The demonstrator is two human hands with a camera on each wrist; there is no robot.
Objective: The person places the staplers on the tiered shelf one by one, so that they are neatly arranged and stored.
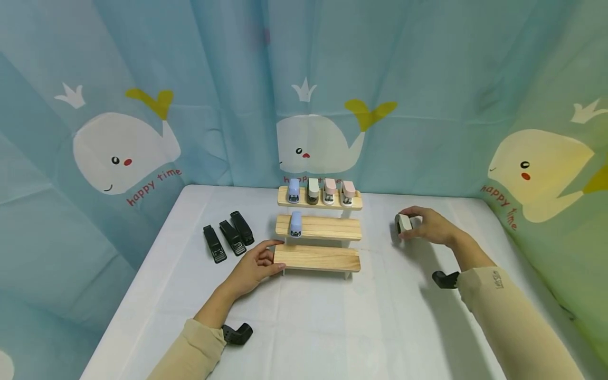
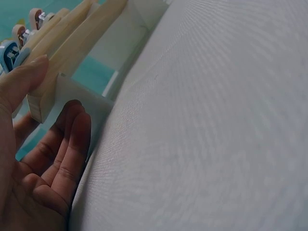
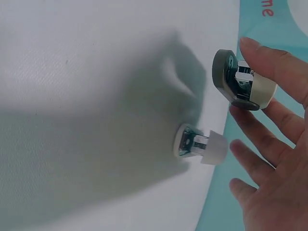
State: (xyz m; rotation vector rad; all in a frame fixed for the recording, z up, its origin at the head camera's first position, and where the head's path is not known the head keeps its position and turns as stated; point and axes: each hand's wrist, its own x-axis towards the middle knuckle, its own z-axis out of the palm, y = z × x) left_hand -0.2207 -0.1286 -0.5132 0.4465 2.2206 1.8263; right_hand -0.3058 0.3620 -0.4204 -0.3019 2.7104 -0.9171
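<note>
My left hand (image 1: 250, 268) grips the left end of the lowest board of a three-tier wooden display rack (image 1: 323, 257). In the left wrist view its thumb lies on top of the board, with fingers below. Off to the rack's right, my right hand (image 1: 433, 227) pinches a small stapler (image 3: 264, 92) with a cream top and dark base, held above the white table. Another small pale stapler (image 3: 215, 148) stands on the table near that hand in the right wrist view. A blue mini stapler (image 1: 295, 224) is at the left of the middle board.
Along the top board stand a blue stapler (image 1: 294, 191), a pale green stapler (image 1: 313, 191) and two pink staplers (image 1: 330, 191). Three black staplers (image 1: 235, 237) lie left of the rack. A whale-print curtain (image 1: 237, 132) hangs behind the table.
</note>
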